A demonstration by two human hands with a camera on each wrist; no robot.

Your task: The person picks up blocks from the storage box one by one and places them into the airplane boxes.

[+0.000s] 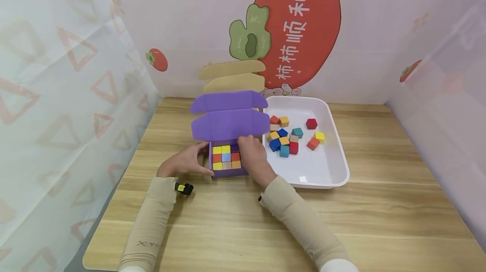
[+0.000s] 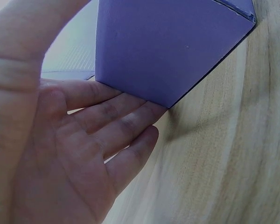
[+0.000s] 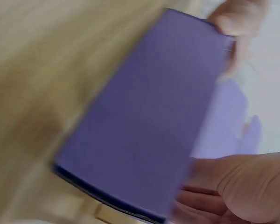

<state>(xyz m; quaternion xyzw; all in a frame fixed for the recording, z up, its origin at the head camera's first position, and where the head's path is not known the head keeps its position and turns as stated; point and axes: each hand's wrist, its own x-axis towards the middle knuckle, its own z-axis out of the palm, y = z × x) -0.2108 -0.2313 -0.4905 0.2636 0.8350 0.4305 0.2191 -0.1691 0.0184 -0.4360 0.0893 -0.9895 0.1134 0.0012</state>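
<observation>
Packing appears to be the step in hand at a wood-grain surface [image 1: 212,230]. At left, the left hand [image 1: 187,160] is set about the left end of a purple box [image 1: 230,173], which is grasped between thumb and fingers. Inside, eight small cubes [image 1: 226,157] can be seen laid in rows, the lid [image 1: 230,122] raised behind them. The right end is covered by the right hand [image 1: 253,156]; whether a cube is grasped there cannot be told, its fingertips being hidden. Farther right, loose cubes [image 1: 294,148] are spread in a white tray [image 1: 315,166] just beside the box. If a gap is left beneath the right hand, a cube squared against its neighbors is likely called for next, with the box kept braced.
</observation>
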